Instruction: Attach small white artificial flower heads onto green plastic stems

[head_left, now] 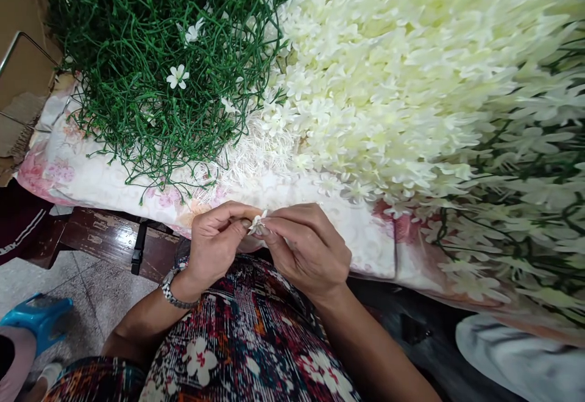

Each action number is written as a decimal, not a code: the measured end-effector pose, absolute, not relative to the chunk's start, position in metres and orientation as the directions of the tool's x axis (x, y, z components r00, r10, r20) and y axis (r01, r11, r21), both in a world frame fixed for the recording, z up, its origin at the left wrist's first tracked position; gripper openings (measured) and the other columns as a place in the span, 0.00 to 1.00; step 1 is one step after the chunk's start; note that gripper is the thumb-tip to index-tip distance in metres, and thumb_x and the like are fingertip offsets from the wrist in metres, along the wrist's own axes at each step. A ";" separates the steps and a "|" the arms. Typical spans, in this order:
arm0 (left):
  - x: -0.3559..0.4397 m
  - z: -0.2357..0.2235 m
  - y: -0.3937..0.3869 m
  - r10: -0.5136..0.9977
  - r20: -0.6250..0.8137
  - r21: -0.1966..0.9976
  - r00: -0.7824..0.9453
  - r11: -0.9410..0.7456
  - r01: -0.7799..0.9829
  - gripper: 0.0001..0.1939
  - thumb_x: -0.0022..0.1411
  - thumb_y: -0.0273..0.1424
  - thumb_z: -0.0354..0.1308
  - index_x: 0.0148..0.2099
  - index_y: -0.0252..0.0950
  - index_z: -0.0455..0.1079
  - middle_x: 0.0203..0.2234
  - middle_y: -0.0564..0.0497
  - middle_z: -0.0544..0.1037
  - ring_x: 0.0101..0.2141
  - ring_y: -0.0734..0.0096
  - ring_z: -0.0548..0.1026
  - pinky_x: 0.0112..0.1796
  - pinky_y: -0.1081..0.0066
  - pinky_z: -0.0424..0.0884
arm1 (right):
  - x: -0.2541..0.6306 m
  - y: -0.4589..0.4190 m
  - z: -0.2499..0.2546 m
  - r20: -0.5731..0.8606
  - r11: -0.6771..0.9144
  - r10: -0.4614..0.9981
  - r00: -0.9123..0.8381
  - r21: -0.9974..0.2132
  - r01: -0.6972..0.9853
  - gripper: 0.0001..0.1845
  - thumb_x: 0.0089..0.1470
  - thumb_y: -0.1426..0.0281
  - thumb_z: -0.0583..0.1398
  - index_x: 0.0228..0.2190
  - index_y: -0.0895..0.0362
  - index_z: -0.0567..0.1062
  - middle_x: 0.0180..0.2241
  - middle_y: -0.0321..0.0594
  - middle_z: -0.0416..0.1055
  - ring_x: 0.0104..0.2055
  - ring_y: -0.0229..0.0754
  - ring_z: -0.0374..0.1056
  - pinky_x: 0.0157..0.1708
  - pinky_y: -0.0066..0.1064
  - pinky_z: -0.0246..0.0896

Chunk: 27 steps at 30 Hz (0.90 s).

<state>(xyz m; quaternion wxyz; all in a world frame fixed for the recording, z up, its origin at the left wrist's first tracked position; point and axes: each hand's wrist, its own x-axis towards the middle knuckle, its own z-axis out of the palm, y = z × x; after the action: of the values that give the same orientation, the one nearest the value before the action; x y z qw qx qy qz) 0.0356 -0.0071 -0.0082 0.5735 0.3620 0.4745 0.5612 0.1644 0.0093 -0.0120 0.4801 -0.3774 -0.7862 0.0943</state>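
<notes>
Close in front of my body, both hands meet over a small white artificial flower (258,223). My left hand (218,240), with a metal watch on its wrist, pinches the flower from the left with thumb and forefinger. From the other side my right hand (308,245) pinches at the same flower with its fingertips. Fingers hide part of the petals and whatever lies beneath them. Just beyond the hands are a heap of green plastic stems (150,36), a pile of thin white strands (260,149) and a large mass of cream-white petals (384,85).
A floral cloth (114,170) covers the table. Finished-looking white flowers on green stems (516,237) spread over its right side. A cardboard box (22,18) stands at the far left. Below are a wooden bench (109,237) and a blue stool (39,320).
</notes>
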 end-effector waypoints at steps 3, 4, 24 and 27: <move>0.036 -0.009 -0.006 0.987 -0.147 0.927 -0.065 0.115 -0.357 0.04 0.50 0.23 0.59 0.30 0.36 0.73 0.23 0.54 0.74 0.24 0.81 0.70 0.27 0.80 0.68 | 0.164 0.009 -0.012 0.703 0.709 0.669 -0.243 -0.505 0.492 0.15 0.41 0.81 0.60 0.34 0.56 0.68 0.28 0.39 0.68 0.30 0.37 0.65 0.27 0.31 0.64; 0.037 -0.010 -0.006 0.988 -0.142 0.923 -0.060 0.110 -0.370 0.04 0.49 0.23 0.59 0.30 0.36 0.73 0.23 0.55 0.74 0.25 0.81 0.70 0.27 0.81 0.68 | 0.164 0.008 -0.012 0.709 0.711 0.665 -0.236 -0.504 0.490 0.15 0.41 0.81 0.60 0.33 0.57 0.68 0.29 0.40 0.68 0.30 0.37 0.65 0.27 0.31 0.64; 0.033 -0.009 -0.006 0.993 0.116 0.992 -0.038 -0.117 -0.048 0.10 0.51 0.18 0.55 0.31 0.36 0.72 0.25 0.53 0.73 0.27 0.79 0.71 0.29 0.79 0.67 | 0.167 0.004 -0.007 0.565 0.625 0.777 -0.276 -0.647 0.435 0.13 0.42 0.82 0.60 0.32 0.57 0.70 0.28 0.39 0.67 0.31 0.35 0.64 0.27 0.28 0.64; 0.032 -0.009 -0.006 0.994 0.107 0.993 -0.015 -0.107 -0.040 0.09 0.51 0.19 0.56 0.32 0.36 0.72 0.24 0.54 0.73 0.26 0.80 0.70 0.28 0.79 0.67 | 0.171 0.005 -0.005 0.502 0.587 0.809 -0.307 -0.713 0.382 0.12 0.43 0.81 0.59 0.32 0.57 0.71 0.28 0.38 0.66 0.30 0.34 0.64 0.27 0.27 0.63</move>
<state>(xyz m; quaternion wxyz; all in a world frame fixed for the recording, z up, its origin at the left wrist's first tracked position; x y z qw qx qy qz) 0.0324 -0.0060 -0.0087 0.4791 0.5126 0.4656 0.5394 0.1713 0.0049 -0.0053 0.4446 -0.3856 -0.7720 0.2399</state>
